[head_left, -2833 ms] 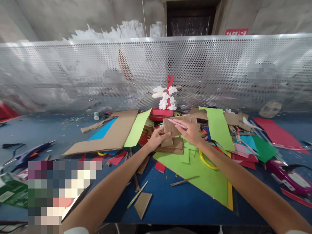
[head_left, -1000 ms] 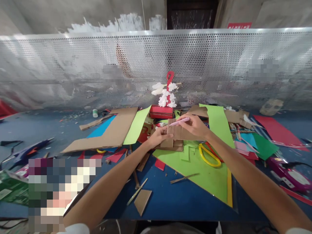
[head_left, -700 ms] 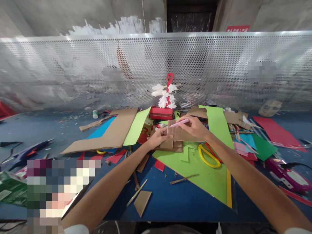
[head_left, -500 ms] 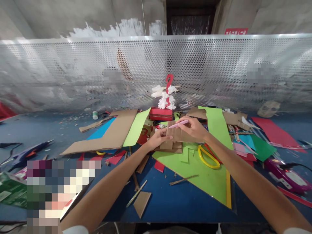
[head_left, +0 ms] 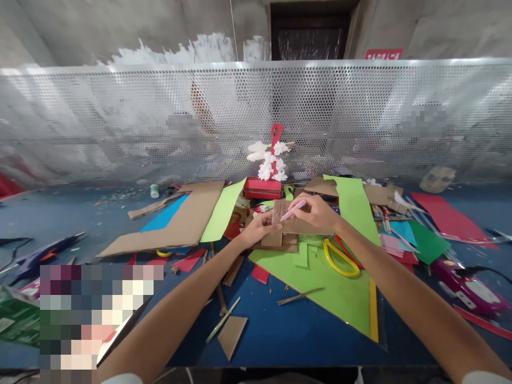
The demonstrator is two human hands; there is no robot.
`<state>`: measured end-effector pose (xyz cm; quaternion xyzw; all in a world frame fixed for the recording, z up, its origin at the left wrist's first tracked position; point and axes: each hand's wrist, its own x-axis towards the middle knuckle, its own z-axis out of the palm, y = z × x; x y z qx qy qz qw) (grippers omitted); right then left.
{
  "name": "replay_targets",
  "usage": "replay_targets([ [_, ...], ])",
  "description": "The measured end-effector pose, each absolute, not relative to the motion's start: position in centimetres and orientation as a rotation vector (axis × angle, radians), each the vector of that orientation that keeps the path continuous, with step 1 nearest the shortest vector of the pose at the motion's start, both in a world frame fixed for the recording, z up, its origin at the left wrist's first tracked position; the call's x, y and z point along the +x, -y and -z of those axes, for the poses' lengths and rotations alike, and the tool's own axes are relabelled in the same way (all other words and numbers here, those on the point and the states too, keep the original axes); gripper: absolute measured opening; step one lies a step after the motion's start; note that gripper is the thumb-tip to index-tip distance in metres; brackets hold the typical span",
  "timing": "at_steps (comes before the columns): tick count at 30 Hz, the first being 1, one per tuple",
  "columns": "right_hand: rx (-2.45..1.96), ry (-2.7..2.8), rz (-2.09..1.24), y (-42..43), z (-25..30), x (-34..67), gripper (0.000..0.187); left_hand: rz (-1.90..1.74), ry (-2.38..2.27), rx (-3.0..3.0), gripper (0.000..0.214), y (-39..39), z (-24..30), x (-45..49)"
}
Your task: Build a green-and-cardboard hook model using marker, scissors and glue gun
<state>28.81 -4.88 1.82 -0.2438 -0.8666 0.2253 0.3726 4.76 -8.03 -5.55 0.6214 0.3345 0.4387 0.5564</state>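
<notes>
Cardboard piece [head_left: 298, 226] is lying on a small pile of other cardboard scraps [head_left: 280, 244] in the middle of the blue table [head_left: 280, 330], just behind the big green paper sheet [head_left: 320, 280]. I am holding its left edge with my left hand [head_left: 259, 230]. The thumb is pressing on top and the other fingers are curled at the edge, so this hand is closed on the cardboard piece. My right hand [head_left: 320, 213] is resting over the right part of the piece. It is gripping a pink pen [head_left: 293, 210] between the thumb and the first fingers. The pen is tilting, with its tip pointing down and to the left, very near the cardboard surface; I cannot tell if it is really touching.

Yellow scissors [head_left: 341, 260] are lying on the green sheet, just beside my right wrist. A red box [head_left: 263, 188] with white paper flowers [head_left: 269, 162] is standing behind the pile, in front of the perforated metal screen [head_left: 120, 122]. A large cardboard cut-out [head_left: 182, 224] and a light green strip [head_left: 224, 210] are lying to the left of my hands. A blue glue gun [head_left: 42, 253] is lying far to the left and a purple glue gun [head_left: 468, 285] far to the right, both well apart from my hands.
</notes>
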Motion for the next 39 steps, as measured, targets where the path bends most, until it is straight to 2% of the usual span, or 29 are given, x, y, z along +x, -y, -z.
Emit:
replay_targets([
  [4,-0.609,2.179,-0.629,4.9,-1.7,28.8,0.017,-1.049,-0.787,1.493,0.060,8.1,5.5,4.8],
  [9,-0.630,2.190,-0.537,5.0,-1.7,28.8,0.021,-1.051,-0.778,1.494,0.065,8.2,5.3,4.9],
  [15,-0.630,2.200,-0.541,5.1,-1.9,28.8,0.019,-1.050,-0.788,1.485,0.064,8.2,5.3,4.9],
  [19,-0.629,2.181,-0.699,5.1,-2.0,29.0,0.013,-1.044,-0.806,1.480,0.061,8.3,5.1,5.0],
  [22,-0.584,2.067,-0.823,4.9,-2.3,29.1,0.015,-1.039,-0.813,1.453,0.063,8.3,5.1,5.0],
  [30,-0.654,1.621,-0.826,3.9,-2.9,29.5,0.026,-1.040,-0.821,1.403,0.060,8.2,5.5,4.8],
  [39,-0.673,1.638,-0.780,3.7,-2.7,29.7,0.027,-1.024,-0.822,1.369,0.067,8.3,5.4,4.9],
])
